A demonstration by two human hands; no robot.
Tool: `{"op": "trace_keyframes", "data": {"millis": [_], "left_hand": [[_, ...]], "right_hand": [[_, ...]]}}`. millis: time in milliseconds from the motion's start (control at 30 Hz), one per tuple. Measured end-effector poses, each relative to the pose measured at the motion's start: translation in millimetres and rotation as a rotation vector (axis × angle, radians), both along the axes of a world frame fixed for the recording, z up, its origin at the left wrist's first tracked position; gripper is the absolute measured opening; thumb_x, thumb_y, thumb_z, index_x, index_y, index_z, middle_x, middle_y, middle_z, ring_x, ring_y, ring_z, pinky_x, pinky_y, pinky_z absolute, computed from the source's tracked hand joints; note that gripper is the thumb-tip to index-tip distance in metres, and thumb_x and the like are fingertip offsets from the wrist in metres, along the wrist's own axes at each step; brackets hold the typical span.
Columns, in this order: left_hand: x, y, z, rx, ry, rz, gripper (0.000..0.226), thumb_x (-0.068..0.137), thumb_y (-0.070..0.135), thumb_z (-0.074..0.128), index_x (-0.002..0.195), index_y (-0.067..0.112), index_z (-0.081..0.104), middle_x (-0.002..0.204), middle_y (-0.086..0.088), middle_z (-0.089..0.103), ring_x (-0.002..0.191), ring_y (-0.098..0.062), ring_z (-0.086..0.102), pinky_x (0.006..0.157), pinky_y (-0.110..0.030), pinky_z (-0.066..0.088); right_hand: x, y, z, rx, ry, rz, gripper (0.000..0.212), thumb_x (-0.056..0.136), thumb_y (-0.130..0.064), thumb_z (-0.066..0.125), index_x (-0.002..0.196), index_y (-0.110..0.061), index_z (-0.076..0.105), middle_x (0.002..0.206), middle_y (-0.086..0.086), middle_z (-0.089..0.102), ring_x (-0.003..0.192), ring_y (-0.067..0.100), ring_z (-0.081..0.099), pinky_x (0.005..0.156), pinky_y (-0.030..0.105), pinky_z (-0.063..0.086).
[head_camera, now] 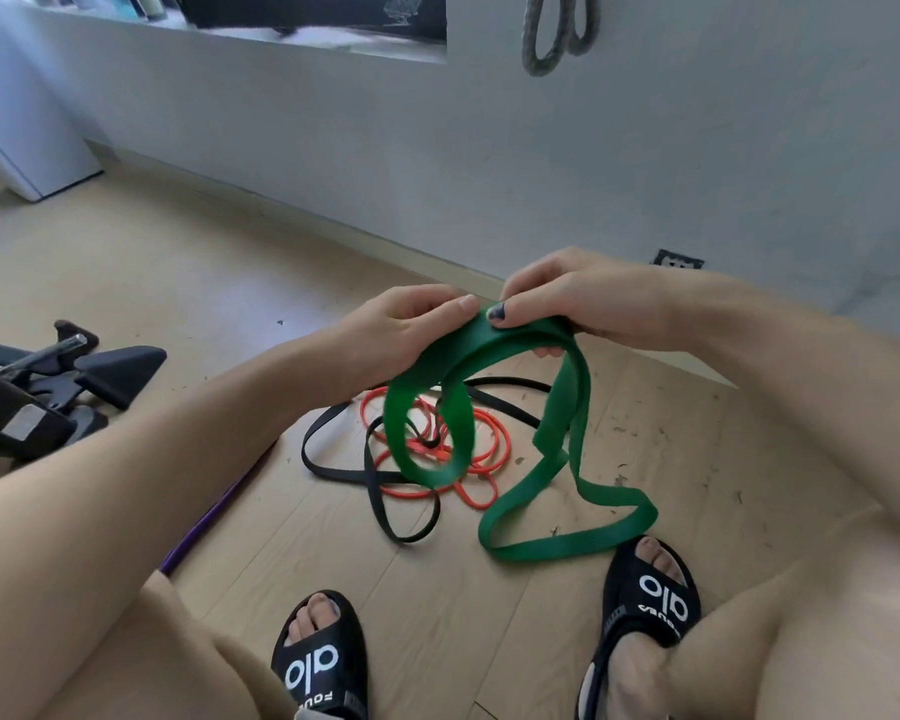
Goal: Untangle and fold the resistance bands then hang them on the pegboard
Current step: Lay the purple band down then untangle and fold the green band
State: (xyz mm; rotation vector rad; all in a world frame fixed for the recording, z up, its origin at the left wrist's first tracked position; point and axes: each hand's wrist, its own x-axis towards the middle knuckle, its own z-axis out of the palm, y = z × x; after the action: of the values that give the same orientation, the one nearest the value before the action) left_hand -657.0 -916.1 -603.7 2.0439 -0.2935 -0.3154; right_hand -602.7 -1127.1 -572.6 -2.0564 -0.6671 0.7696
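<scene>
Wooden floor (126, 262) lying under tangled bands.
Left hand (401, 330) and right hand (583, 298) are both gripping the green resistance band (515, 340).

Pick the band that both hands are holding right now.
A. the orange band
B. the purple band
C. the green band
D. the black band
C: the left hand and the right hand both grip the top of the green band, its loops hanging to the floor, while the black band and the orange band lie tangled on the floor beneath.
</scene>
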Motion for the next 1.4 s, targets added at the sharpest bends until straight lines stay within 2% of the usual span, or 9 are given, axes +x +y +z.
{"op": "trace_keyframes", "data": {"millis": [133, 433, 533, 633, 833, 1033, 1133, 1300, 1400], "left_hand": [[7.4, 4.9, 0.4, -0.032, -0.016, 0.046, 0.017, 0.106, 0.030, 0.055, 0.103, 0.013, 0.056, 0.074, 0.003, 0.059, 0.063, -0.015, 0.047, 0.054, -0.024, 0.036], [6.7, -2.5, 2.8, -0.178, 0.043, 0.048, 0.014, 0.101, 0.013, 0.062, 0.092, 0.005, 0.055, 0.069, -0.001, 0.063, 0.062, -0.015, 0.058, 0.057, -0.021, 0.047], [4.1, -5.5, 1.2, -0.198, 0.056, 0.049, 0.015, 0.102, 0.016, 0.060, 0.094, 0.004, 0.057, 0.071, 0.000, 0.062, 0.063, -0.014, 0.056, 0.059, -0.023, 0.047], [1.1, -4.3, 2.1, -0.240, 0.088, 0.085, 0.017, 0.108, 0.022, 0.048, 0.102, 0.010, 0.058, 0.085, 0.000, 0.065, 0.081, -0.016, 0.063, 0.077, -0.034, 0.055], [13.5, 18.1, 10.0, -0.279, 0.058, 0.257, 0.012, 0.108, 0.026, 0.047, 0.111, 0.015, 0.049, 0.107, -0.013, 0.062, 0.089, -0.027, 0.072, 0.086, -0.040, 0.062], [5.3, 42.4, -33.8, 0.221, 0.342, 0.052, 0.038, 0.101, 0.040, 0.060, 0.131, 0.019, 0.052, 0.124, -0.003, 0.067, 0.113, -0.016, 0.068, 0.106, -0.043, 0.052], [2.1, 34.8, -49.0, 0.297, 0.404, -0.004, 0.060, 0.093, 0.050, 0.068, 0.140, 0.026, 0.043, 0.129, 0.004, 0.065, 0.112, -0.013, 0.069, 0.104, -0.040, 0.055], [6.3, 22.8, -58.8, 0.242, 0.374, 0.102, 0.049, 0.094, 0.049, 0.068, 0.125, 0.015, 0.052, 0.114, -0.005, 0.074, 0.101, -0.020, 0.075, 0.094, -0.044, 0.061], [10.3, 19.8, -64.0, 0.171, 0.366, 0.211, 0.021, 0.103, 0.024, 0.059, 0.114, 0.007, 0.057, 0.104, -0.010, 0.077, 0.095, -0.024, 0.077, 0.091, -0.045, 0.062]], "right_hand": [[3.9, -7.7, 0.9, -0.018, -0.022, -0.035, 0.017, 0.096, -0.030, 0.067, 0.087, -0.017, 0.072, 0.084, 0.005, 0.065, 0.075, 0.013, 0.060, 0.072, 0.030, 0.047], [-9.9, 12.4, -0.7, -0.128, 0.028, 0.075, 0.025, 0.099, -0.038, 0.061, 0.109, -0.018, 0.073, 0.092, 0.008, 0.074, 0.080, 0.015, 0.065, 0.077, 0.032, 0.053], [-11.0, 14.8, 1.1, -0.118, 0.034, 0.072, 0.028, 0.098, -0.033, 0.065, 0.097, -0.007, 0.074, 0.073, 0.005, 0.068, 0.066, 0.013, 0.061, 0.067, 0.025, 0.050], [-7.8, 10.7, 1.2, -0.144, -0.036, 0.032, 0.026, 0.095, -0.031, 0.068, 0.078, -0.011, 0.066, 0.060, -0.004, 0.057, 0.054, 0.008, 0.050, 0.054, 0.016, 0.040], [-2.9, 3.8, -0.4, -0.095, -0.030, -0.062, 0.015, 0.094, -0.023, 0.070, 0.086, -0.010, 0.068, 0.059, -0.007, 0.057, 0.052, 0.004, 0.049, 0.049, 0.014, 0.040], [1.5, -1.4, -5.3, 0.091, 0.026, -0.204, 0.025, 0.094, -0.020, 0.069, 0.103, 0.003, 0.067, 0.085, 0.012, 0.060, 0.062, 0.011, 0.050, 0.063, 0.025, 0.041], [2.8, -2.1, -5.8, 0.201, 0.086, -0.255, 0.014, 0.096, -0.018, 0.067, 0.094, -0.005, 0.064, 0.078, 0.012, 0.058, 0.060, 0.011, 0.048, 0.062, 0.025, 0.039], [5.4, -4.9, -3.3, 0.313, 0.167, -0.318, 0.010, 0.098, -0.018, 0.062, 0.096, -0.008, 0.060, 0.063, -0.004, 0.053, 0.056, 0.009, 0.047, 0.058, 0.023, 0.036], [5.2, -3.4, -1.8, 0.350, 0.190, -0.314, 0.009, 0.098, -0.020, 0.059, 0.095, -0.012, 0.061, 0.063, -0.004, 0.051, 0.055, 0.008, 0.044, 0.058, 0.024, 0.035]]}}
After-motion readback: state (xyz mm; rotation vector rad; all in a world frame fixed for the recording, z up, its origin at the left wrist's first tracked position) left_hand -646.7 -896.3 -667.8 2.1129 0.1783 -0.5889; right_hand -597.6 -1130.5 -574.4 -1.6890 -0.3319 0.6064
